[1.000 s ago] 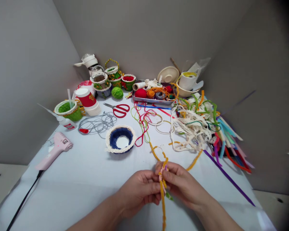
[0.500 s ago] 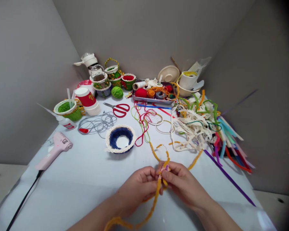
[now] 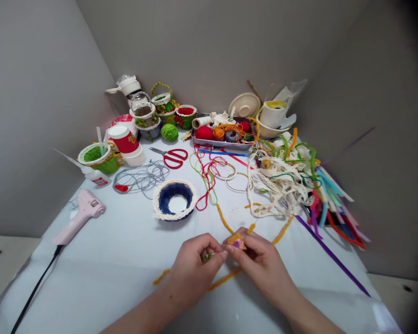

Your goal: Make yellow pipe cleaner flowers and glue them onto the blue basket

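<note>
The pink-and-purple piece sits at the fingertips of the right hand, which covers part of it, so its full shape is hard to make out. That hand pinches it narrowly between thumb and fingers. The left hand, just beside it, curls closed around a green bit, mostly hidden; I cannot tell whether its fingertips touch the piece. A mustard-yellow chenille strand disappears behind both hands. Both forearms are cut off at the bottom.

White tablecloth stretches from the left hand to the pink glue gun, and the table's right edge slants away past a purple chenille stem.

Beyond the hands, to the left, stands a lace-rimmed blue basket, with red-handled scissors behind it. Tangled red yarn and heaped lace trim crowd the far right side, before a metal tray.
</note>
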A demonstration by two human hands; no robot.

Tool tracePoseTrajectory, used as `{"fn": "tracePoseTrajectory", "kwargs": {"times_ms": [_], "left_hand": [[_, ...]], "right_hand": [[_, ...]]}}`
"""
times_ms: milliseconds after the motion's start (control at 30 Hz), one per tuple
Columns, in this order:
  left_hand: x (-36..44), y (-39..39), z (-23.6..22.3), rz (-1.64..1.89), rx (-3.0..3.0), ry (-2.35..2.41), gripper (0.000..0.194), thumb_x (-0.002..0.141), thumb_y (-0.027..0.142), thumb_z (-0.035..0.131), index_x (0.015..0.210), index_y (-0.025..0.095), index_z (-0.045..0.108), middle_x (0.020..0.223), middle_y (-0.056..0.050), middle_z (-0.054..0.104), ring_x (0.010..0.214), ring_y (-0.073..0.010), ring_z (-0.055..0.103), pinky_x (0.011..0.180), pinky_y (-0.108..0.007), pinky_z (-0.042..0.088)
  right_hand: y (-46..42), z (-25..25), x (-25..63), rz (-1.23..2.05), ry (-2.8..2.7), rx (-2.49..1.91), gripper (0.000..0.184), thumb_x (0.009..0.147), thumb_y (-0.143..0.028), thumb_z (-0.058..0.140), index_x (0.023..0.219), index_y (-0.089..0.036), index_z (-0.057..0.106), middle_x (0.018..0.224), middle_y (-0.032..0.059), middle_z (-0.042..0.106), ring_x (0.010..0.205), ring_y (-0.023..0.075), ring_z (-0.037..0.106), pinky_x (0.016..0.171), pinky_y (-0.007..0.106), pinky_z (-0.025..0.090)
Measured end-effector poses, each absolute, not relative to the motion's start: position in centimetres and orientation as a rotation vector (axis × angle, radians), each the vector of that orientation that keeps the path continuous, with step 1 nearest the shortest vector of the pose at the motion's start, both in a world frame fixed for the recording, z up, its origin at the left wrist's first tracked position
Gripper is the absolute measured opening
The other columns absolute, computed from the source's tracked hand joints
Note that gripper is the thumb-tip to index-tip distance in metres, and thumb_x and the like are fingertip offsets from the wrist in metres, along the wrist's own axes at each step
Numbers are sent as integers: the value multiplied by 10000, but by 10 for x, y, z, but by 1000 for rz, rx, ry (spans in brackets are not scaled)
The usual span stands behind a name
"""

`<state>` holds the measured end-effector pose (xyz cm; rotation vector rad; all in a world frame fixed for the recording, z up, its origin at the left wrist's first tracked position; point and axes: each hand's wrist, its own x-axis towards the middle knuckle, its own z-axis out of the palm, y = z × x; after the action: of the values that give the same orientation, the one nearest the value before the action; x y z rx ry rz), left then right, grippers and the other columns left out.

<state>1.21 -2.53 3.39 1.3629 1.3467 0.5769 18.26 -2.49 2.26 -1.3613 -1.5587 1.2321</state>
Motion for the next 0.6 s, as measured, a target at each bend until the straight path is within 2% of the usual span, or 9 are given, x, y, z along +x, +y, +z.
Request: {"fn": "tracePoseTrajectory", "kwargs": {"times_ms": [100,267,467,600], "left_hand": [[13,-32,36,783,1870,1343,197,858,198,533,663,169,542,613,15,522,612,-124,447,591,-256,320],[14,-42,32,936,2585,1263,268,934,137,425,711,159,572,606,-8,526,610,-155,403,605,-316,252],[13,-45,26,853,2690,1255,211,940,177,432,863,164,628,650,-9,550,652,-175,399,641,-343,243],[14,-44,27,817,2627,1413,126,901,185,521,908,202,646,653,6,560,659,-177,412,658,-344,248]], "right_hand": [[-26,23,180,1215,-1486,-1359,241,873,-333,586,715,-161,646,746,41,594,718,162,543,645,263,400],[-25,24,176,1210,-1405,-1377,232,839,-342,622,706,-155,653,716,30,577,692,155,523,636,261,397],[-28,14,175,1467,-1054,-1439,305,797,-422,673,685,-144,621,591,-35,435,553,94,364,505,229,285],[-27,12,175,1577,-831,-1354,299,767,-415,715,697,-135,634,575,-45,415,508,71,329,464,217,245]]}}
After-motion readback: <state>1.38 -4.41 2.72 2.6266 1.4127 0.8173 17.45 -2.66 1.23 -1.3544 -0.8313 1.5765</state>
